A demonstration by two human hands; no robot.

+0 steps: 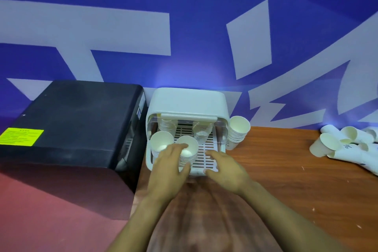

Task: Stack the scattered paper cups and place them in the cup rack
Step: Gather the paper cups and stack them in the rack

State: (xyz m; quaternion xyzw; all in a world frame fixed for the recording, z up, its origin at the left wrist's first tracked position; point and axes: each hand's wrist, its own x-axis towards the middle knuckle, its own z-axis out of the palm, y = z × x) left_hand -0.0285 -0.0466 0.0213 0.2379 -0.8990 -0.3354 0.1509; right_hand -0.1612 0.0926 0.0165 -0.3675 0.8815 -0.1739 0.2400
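— What did the head camera catch at the wooden worktop (286,169)?

— A white cup rack (187,106) stood against the blue-and-white wall (184,26), its lid raised and its slatted tray (208,149) exposed. The left hand (169,161) curled round a stack of paper cups (187,153) at the tray's front, thumb on the right side, fingers over the rim.

— And the other grip?

— The right hand (225,167) lay with fingers relaxed and apart over the tray's front right corner, holding nothing.

— Where were the rest of the cups?

— A second stack (161,143) stood just left of the held one. Two more stacks (201,129) sat at the back under the lid. Another stack (238,131) leaned beside the rack's right wall, on the worktop. Loose cups (335,145) lay scattered on their sides at the far right, well apart from the rack.

— Anything else in view?

— A black box-shaped machine (77,120) bearing a yellow label (21,137) stood just left of the rack.
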